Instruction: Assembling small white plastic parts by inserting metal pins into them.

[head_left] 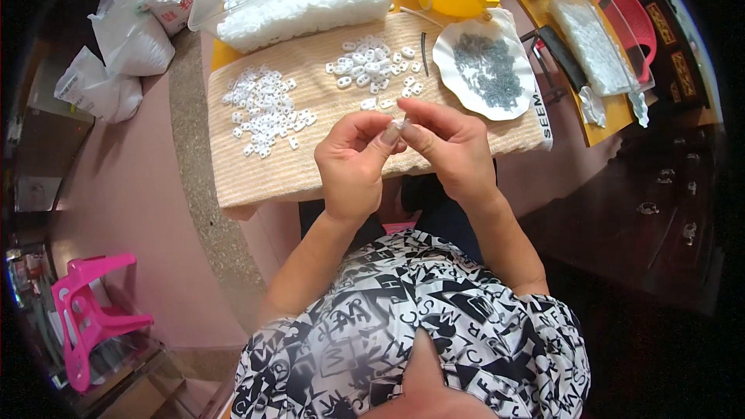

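Above the near part of a cloth-covered table (310, 178), my left hand (351, 161) and my right hand (454, 147) meet fingertip to fingertip. Both are closed in a pinch around a small white plastic piece (399, 123), mostly hidden by the fingers. Just beyond them lies a pile of white oval plastic pieces (369, 62), with a few loose ones close to my fingers. Left of my hands spreads a second pile of smaller white pieces with holes (264, 112). To the right, a white wavy-edged dish (506, 112) holds many tiny dark grey parts (487, 70).
A clear bin (206, 9) full of white pieces and a yellow basin (458, 1) stand along the far edge. A thin black strip (424, 54) lies near the dish. On a side table at right sits another clear container (597, 50). A pink stool (81, 310) and plastic bags (136, 46) are at left.
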A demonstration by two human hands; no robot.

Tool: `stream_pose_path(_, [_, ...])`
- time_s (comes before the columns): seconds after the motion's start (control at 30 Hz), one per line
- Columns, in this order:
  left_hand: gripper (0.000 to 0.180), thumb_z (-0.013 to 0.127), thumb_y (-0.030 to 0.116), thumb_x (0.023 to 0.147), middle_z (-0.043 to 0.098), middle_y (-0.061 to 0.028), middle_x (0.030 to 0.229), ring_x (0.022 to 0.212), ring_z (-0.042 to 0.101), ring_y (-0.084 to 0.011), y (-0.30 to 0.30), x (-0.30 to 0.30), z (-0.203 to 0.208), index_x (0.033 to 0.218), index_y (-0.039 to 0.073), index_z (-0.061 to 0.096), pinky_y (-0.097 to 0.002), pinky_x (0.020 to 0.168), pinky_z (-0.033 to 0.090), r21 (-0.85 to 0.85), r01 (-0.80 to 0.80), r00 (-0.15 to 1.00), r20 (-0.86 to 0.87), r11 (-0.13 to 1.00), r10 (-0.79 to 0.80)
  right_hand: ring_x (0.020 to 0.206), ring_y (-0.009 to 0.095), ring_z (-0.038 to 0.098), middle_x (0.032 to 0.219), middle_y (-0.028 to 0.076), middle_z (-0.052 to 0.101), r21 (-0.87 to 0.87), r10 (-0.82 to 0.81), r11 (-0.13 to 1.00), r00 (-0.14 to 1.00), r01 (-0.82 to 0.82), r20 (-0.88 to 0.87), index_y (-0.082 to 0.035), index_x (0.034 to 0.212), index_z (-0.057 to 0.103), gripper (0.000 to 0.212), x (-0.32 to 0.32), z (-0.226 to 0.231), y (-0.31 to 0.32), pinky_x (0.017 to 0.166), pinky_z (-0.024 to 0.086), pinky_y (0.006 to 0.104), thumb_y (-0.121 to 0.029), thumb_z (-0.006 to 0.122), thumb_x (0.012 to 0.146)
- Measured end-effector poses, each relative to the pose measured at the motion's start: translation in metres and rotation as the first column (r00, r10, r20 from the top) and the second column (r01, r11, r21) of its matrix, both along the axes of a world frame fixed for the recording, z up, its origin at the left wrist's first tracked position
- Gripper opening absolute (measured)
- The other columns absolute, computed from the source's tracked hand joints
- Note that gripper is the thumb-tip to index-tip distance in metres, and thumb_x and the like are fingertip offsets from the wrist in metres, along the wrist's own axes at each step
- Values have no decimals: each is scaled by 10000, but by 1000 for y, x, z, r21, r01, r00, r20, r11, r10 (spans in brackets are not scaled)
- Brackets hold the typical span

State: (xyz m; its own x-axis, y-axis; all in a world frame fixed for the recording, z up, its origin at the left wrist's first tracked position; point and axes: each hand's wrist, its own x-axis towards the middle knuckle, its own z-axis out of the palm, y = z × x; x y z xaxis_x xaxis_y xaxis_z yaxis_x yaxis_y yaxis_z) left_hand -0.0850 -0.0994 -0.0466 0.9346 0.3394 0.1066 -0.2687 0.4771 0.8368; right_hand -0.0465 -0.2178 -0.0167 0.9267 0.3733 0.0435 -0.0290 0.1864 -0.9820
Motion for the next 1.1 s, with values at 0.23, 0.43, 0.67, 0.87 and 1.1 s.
stream_pose_path(0.23, [153, 597, -14, 777, 597, -81, 815, 672, 582, -131, 9, 4, -3, 923, -42, 561, -244, 637, 508, -145, 58, 996, -64, 988, -68, 770, 78, 554, 825, 53, 615, -56, 4, 998, 998, -8, -62, 33, 1018, 580, 247, 10, 0, -8, 673, 443, 196, -79, 600, 799])
stream_pose_path(0.43, [158, 598, -15, 776, 597, -79, 815, 676, 580, -132, 5, 3, -1, 929, -37, 568, -244, 638, 504, -190, 54, 992, -105, 980, -75, 747, 73, 555, 812, 45, 618, -111, -28, 993, 998, 35, 65, 36, 948, 598, 187, 10, 2, 3, 657, 449, 200, -65, 606, 791])
stream_pose_path(0.67, [121, 583, -39, 771, 584, -76, 804, 677, 565, -145, 45, 19, -17, 885, -5, 566, -250, 611, 499, -271, -58, 987, -160, 961, 14, 678, 77, 549, 741, 51, 621, -271, -189, 924, 939, 268, 286, 19, 881, 619, 146, 46, -17, 0, 617, 442, 206, -93, 609, 788])
stream_pose_path(0.87, [137, 563, -28, 785, 572, -94, 791, 673, 554, -172, 80, 19, -9, 914, 17, 547, -270, 637, 491, -371, -78, 990, -137, 925, 29, 707, 264, 573, 735, 131, 595, -496, 58, 755, 710, 429, 702, -65, 803, 645, 109, 98, -58, 30, 665, 456, 346, -75, 598, 704])
stream_pose_path(1.1, [130, 561, -25, 788, 568, -80, 789, 682, 548, -157, 80, 17, -10, 909, 20, 549, -254, 637, 485, -353, -65, 988, -155, 934, 10, 746, 304, 544, 728, 132, 557, -602, 203, 659, 664, 452, 720, -87, 768, 644, 112, 109, -72, 56, 656, 458, 370, -120, 631, 662])
